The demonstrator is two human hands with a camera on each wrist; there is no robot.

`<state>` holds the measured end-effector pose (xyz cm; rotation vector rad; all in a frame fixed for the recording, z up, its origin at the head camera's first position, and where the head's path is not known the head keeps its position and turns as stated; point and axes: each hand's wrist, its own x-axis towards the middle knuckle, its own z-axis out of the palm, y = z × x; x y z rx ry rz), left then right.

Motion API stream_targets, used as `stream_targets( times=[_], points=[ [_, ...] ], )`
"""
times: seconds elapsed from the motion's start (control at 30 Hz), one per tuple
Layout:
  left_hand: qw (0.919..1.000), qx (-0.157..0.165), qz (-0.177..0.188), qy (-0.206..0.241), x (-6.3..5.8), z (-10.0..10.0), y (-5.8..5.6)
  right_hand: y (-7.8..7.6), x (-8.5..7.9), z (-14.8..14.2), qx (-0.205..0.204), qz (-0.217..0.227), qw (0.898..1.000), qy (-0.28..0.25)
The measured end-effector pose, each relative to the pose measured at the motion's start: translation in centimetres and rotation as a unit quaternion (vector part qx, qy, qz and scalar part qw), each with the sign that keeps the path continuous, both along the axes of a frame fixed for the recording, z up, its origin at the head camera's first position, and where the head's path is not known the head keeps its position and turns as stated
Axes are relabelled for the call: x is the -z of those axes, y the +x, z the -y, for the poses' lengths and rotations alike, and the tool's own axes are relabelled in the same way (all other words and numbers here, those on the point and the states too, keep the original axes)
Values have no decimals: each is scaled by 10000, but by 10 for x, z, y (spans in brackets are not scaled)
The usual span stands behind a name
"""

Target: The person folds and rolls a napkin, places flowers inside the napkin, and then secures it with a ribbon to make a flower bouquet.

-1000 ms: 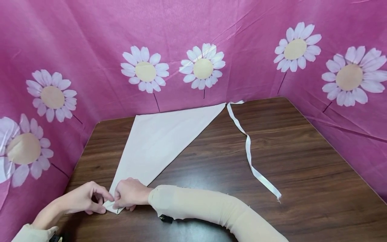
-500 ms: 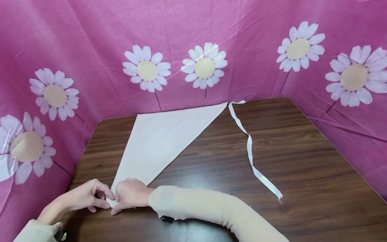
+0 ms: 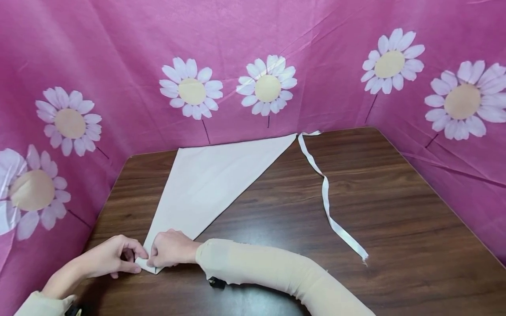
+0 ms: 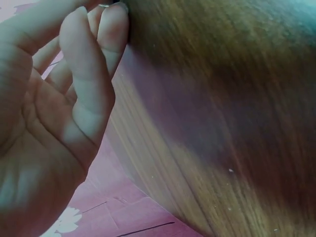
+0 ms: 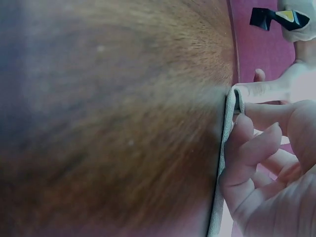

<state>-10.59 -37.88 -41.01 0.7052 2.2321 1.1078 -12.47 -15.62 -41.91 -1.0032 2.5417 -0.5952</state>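
A white cloth [image 3: 205, 184], shaped like a long triangle, lies flat on the table with its narrow near end turned over in a small fold. My left hand [image 3: 112, 256] pinches the left side of that fold between thumb and fingers. Right beside it, my right hand [image 3: 174, 248] grips the fold with thumb and curled fingers. In the right wrist view the cloth's edge [image 5: 228, 123] loops over at the fingertips of both hands. The left wrist view shows my left palm and curled fingers [image 4: 86, 64], with the pinched cloth largely out of frame.
A narrow white ribbon [image 3: 325, 193] with a frayed end trails down the right part of the brown wooden table [image 3: 276, 228]. A pink curtain [image 3: 316, 52] printed with large daisies surrounds the table's back and sides.
Half a second ago my right thumb reached lower over a rolled-looking cloth tip. Now that thumb has drawn back up, and the small fold shows flatter with a straight near edge.
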Motion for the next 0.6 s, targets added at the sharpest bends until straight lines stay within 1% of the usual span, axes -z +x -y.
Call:
stream_targets(
  times=[0.07,0.17,0.3,0.47,0.53,0.6],
  points=[
    [10000,11,29,14,-1,0,0,0,-1,1,132,169,9998,11],
    [9997,43,227,104,-1,0,-2,1,-1,1,295,450,9985,-15],
    [9979,177,570,237,-2,1,-6,4,-2,0,287,613,9977,-48],
    [9947,332,947,209,-6,0,-11,8,-4,-2,270,694,9972,-73],
    [9934,315,1094,130,-8,-1,-13,8,-5,-3,234,637,9977,-61],
    [9927,305,1166,65,-9,-2,-14,8,-6,-3,241,630,9977,-45]
  ],
)
